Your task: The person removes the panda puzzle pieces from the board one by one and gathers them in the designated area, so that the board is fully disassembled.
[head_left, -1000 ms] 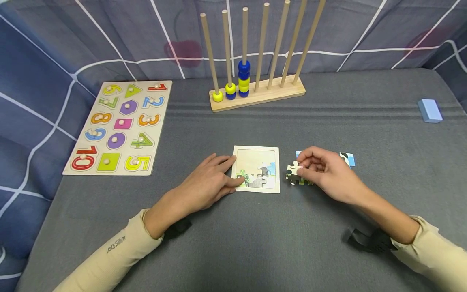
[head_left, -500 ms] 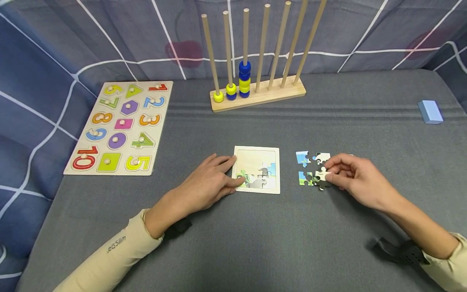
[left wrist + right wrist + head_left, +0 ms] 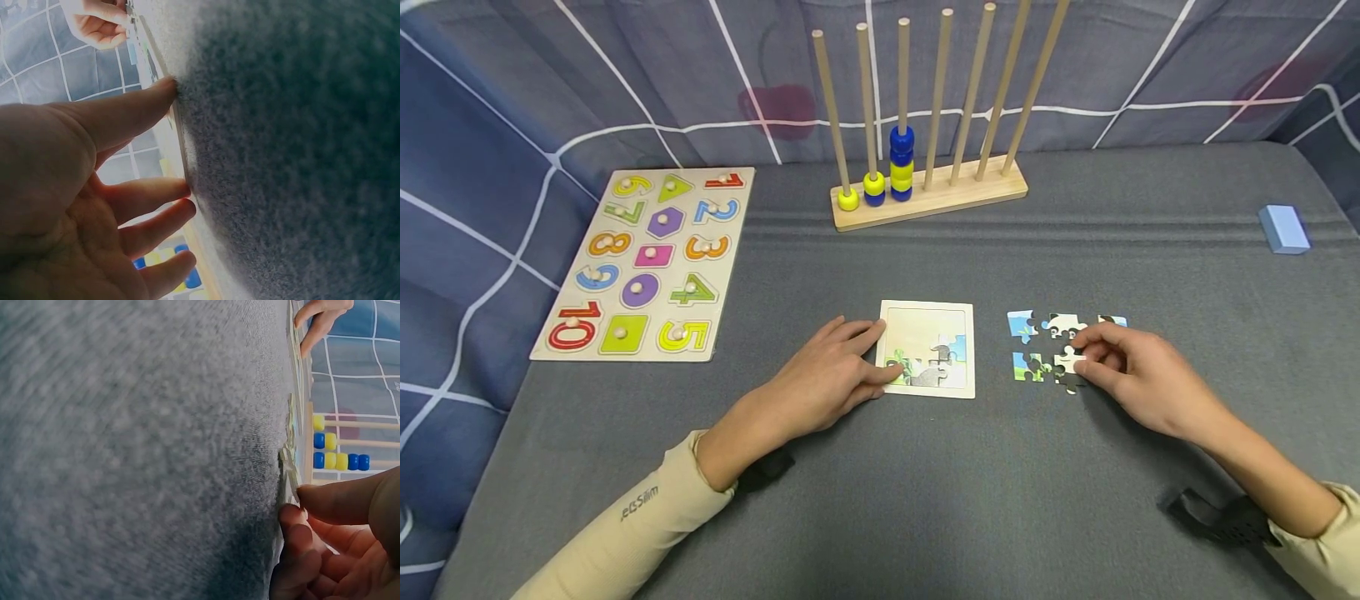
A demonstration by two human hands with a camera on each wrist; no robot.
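A square wooden puzzle tray lies in front of me, several jigsaw pieces fitted along its lower and right parts. My left hand rests at its left side, thumb over the lower-left corner and fingers stretched along the edge. To the right, my right hand pinches a black-and-white jigsaw piece between thumb and fingers, low over the cloth. Close by lie a blue piece, a panda-face piece, a green-and-blue piece and another piece partly behind the hand.
A number-and-shape peg board lies at the left. Behind the tray stands a wooden bead stacker with tall rods and blue and yellow rings. A light blue block sits far right. Patterned cloth hangs behind the grey surface.
My right hand has moved right with its jigsaw piece, from near the tray to the right of the green-and-blue piece, uncovering the loose pieces. The left hand has stayed in place.
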